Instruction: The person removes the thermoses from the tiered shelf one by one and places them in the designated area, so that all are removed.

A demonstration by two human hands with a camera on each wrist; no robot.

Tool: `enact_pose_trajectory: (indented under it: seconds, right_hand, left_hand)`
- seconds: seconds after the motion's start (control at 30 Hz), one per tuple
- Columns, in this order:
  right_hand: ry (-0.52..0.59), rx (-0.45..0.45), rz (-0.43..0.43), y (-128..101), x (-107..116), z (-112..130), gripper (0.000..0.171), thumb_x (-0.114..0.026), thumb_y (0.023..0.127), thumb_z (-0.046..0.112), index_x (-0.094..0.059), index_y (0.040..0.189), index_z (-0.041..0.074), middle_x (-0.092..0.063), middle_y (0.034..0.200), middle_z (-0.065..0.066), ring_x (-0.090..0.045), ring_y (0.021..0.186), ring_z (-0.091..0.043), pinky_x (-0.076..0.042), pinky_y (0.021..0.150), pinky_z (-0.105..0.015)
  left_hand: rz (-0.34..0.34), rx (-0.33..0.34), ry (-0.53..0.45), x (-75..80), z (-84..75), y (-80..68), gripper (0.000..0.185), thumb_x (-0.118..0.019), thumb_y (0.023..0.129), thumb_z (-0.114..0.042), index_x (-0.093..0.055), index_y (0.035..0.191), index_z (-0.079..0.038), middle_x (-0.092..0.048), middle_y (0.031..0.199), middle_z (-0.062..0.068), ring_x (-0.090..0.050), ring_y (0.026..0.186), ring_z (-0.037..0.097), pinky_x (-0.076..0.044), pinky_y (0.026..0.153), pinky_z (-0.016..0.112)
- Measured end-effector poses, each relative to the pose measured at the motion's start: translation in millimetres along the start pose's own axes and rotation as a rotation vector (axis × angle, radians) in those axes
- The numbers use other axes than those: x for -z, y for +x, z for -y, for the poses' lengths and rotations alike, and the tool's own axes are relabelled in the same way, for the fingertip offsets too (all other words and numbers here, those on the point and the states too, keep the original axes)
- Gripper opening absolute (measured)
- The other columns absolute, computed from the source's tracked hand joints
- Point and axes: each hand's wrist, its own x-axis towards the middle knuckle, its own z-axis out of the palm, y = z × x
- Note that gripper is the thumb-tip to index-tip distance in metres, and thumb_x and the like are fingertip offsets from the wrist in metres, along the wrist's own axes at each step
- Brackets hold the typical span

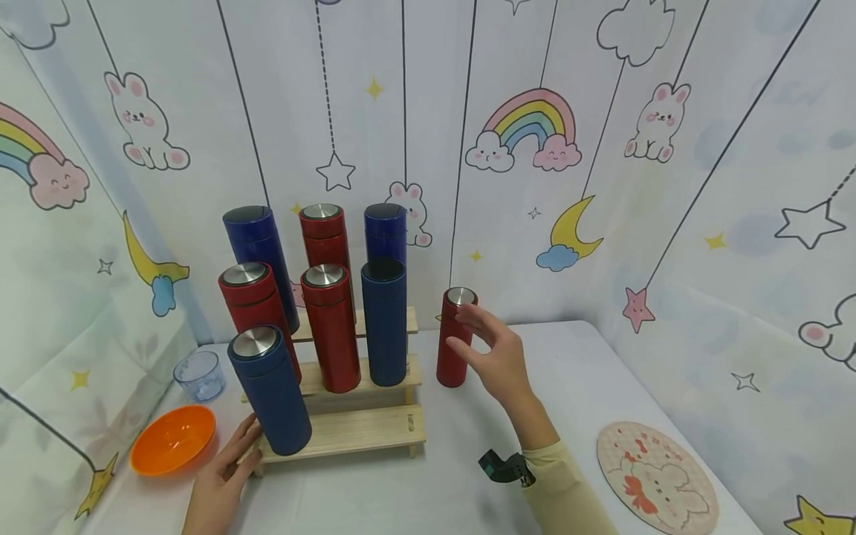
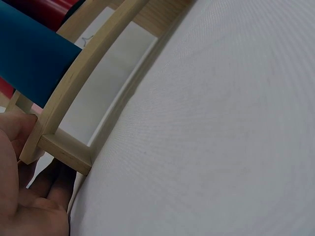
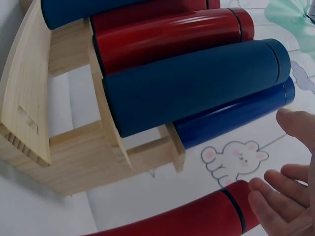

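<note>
A red thermos flask (image 1: 452, 349) with a silver lid stands upright on the table, right of a three-step wooden rack (image 1: 361, 431). My right hand (image 1: 495, 357) is beside its upper part, thumb and fingers spread apart; in the right wrist view the fingertips (image 3: 256, 187) overlap its cap end. With my left hand (image 1: 224, 468) I grip the left end of the rack's lowest step, fingers on both sides of the wood in the left wrist view. Just above that hand, a blue flask (image 1: 274, 394) stands on the lowest step.
Red flasks (image 1: 332, 334) and blue flasks (image 1: 386, 327) fill the middle and top steps. Left of the rack are an orange bowl (image 1: 174, 442) and a clear glass bowl (image 1: 200, 377). A round rabbit-print mat (image 1: 658, 475) lies at the right. Patterned cloth (image 1: 535, 223) encloses the table.
</note>
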Motion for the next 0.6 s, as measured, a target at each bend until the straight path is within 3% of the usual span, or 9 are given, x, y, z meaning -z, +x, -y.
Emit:
enact_pose_trajectory:
  seconds: [0.27, 0.47, 0.6]
  right_hand:
    - [0.023, 0.018, 0.034, -2.6, -5.9, 1.1, 0.055, -0.088, 0.094, 0.011, -0.067, 0.145, 0.007, -0.072, 0.138, -0.011, -0.069, 0.126, -0.025, -0.051, 0.112, -0.042]
    - [-0.001, 0.047, 0.056, -3.2, -10.3, 3.2, 0.058, -0.089, 0.094, 0.015, -0.066, 0.146, 0.007, -0.072, 0.138, -0.011, -0.070, 0.125, -0.025, -0.051, 0.112, -0.043]
    - [-0.025, 0.047, 0.059, -4.3, -12.2, 3.9, 0.059, -0.089, 0.093, 0.014, -0.066, 0.146, 0.006, -0.073, 0.137, -0.009, -0.070, 0.125, -0.025, -0.052, 0.111, -0.046]
  left_hand:
    - [0.011, 0.010, -0.001, 0.5, 0.6, 0.8, 0.065, -0.059, 0.114, -0.040, -0.048, 0.160, 0.004, -0.033, 0.175, 0.013, -0.034, 0.156, 0.045, -0.037, 0.091, 0.000]
    - [-0.017, -0.028, -0.006, -0.5, 2.0, 0.2, 0.062, -0.060, 0.114, -0.036, -0.050, 0.158, 0.006, -0.036, 0.173, 0.015, -0.037, 0.154, 0.047, -0.039, 0.090, -0.001]
    - [-0.015, -0.019, -0.008, -0.8, 3.3, 1.1, 0.062, -0.060, 0.114, -0.037, -0.050, 0.158, 0.005, -0.035, 0.173, 0.014, -0.037, 0.154, 0.046, -0.039, 0.090, -0.001]
